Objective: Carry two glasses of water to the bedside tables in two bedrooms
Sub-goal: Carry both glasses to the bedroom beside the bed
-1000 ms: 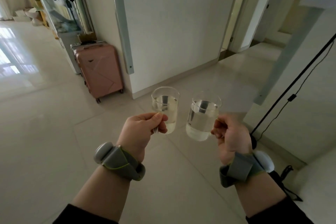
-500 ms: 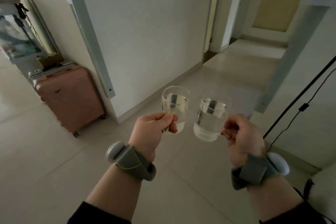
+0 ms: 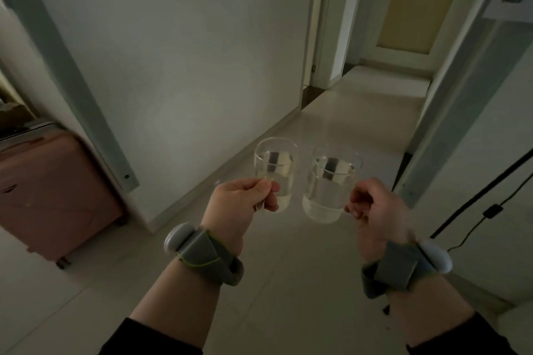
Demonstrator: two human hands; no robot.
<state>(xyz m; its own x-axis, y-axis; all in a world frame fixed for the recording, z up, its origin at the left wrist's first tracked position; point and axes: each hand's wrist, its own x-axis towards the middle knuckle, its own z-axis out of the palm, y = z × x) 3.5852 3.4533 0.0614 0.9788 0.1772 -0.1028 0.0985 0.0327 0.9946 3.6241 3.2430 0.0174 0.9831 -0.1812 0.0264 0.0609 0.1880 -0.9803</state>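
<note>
I hold two clear glasses of water side by side at chest height over a pale tiled floor. My left hand (image 3: 240,202) grips the handle of the left glass (image 3: 278,167), which is about two-thirds full. My right hand (image 3: 375,207) grips the handle of the right glass (image 3: 331,181), filled to a similar level. Both glasses are upright and a small gap separates them. Grey straps with white pods wrap both wrists. No bedside table is in view.
A pink suitcase (image 3: 49,190) stands at the left by a wall corner (image 3: 144,210). A white wall runs ahead on the left. A corridor (image 3: 360,112) leads ahead to a doorway with a yellow panel. A black stand and cable (image 3: 487,210) lean at the right.
The view has swung right and moved forward: the suitcase slid to the left edge, the corridor and doorway came closer. Both glasses stay held, steady and upright.
</note>
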